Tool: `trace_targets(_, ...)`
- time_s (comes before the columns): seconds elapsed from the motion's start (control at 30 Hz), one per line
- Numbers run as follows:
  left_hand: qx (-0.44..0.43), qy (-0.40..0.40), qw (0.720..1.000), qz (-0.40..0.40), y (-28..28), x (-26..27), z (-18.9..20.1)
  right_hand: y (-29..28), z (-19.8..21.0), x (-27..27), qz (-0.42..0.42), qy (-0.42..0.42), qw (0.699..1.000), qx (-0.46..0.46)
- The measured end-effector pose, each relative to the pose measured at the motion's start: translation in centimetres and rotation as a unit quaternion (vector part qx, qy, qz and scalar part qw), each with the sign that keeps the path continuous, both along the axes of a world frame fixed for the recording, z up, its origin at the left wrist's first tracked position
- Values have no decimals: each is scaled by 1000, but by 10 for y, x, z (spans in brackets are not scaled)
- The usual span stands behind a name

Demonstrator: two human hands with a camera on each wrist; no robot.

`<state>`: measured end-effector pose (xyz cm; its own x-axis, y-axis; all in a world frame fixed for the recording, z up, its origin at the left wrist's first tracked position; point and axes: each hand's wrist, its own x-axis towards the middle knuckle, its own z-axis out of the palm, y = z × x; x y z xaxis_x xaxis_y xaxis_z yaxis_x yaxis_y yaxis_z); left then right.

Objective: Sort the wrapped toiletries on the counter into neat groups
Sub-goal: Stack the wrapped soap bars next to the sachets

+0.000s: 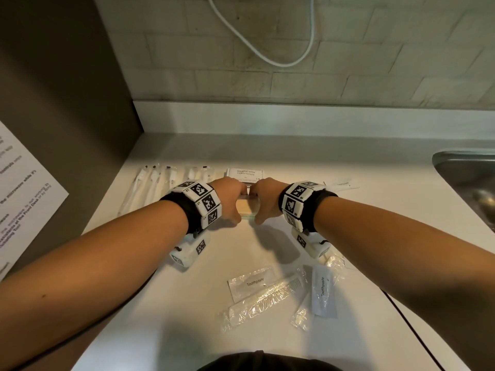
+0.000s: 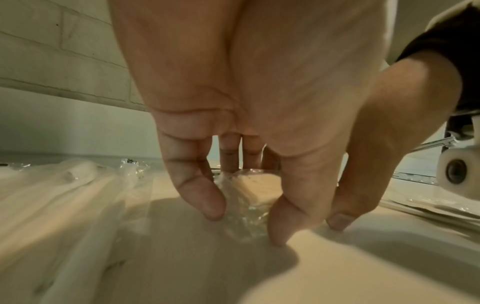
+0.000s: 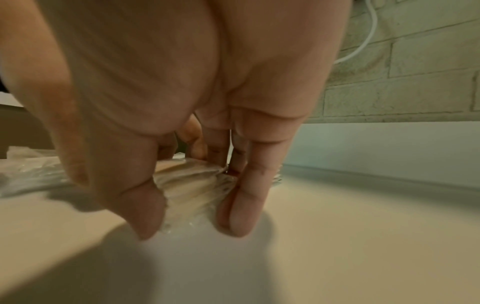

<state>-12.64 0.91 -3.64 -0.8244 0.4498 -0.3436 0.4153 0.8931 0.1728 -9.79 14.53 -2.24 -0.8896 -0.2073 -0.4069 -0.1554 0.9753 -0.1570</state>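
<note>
A small stack of clear-wrapped tan packets (image 1: 247,207) lies mid-counter. My left hand (image 1: 238,202) cups its left side and my right hand (image 1: 261,202) its right side, thumbs at the near end and fingers at the far end. In the left wrist view the left hand (image 2: 244,222) has a finger and thumb either side of the stack (image 2: 257,189), tips on the counter. The right hand (image 3: 192,224) brackets the stack (image 3: 187,181) the same way. Two toothpaste sachets (image 1: 251,282) (image 1: 322,290) and a wrapped comb (image 1: 267,295) lie near me.
Wrapped toothbrushes (image 1: 150,183) lie in a row at the back left, beside a shampoo sachet (image 1: 245,174). Another sachet (image 1: 341,183) lies behind my right wrist. A steel sink (image 1: 468,170) is at the right, a dark wall with a paper notice (image 1: 24,188) at the left.
</note>
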Motion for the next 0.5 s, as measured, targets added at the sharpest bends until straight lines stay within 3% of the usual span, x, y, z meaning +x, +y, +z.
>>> trace_targets(0.5,-16,4,1000,-15,-2,4,4,5,6,8,1,12,1000,4)
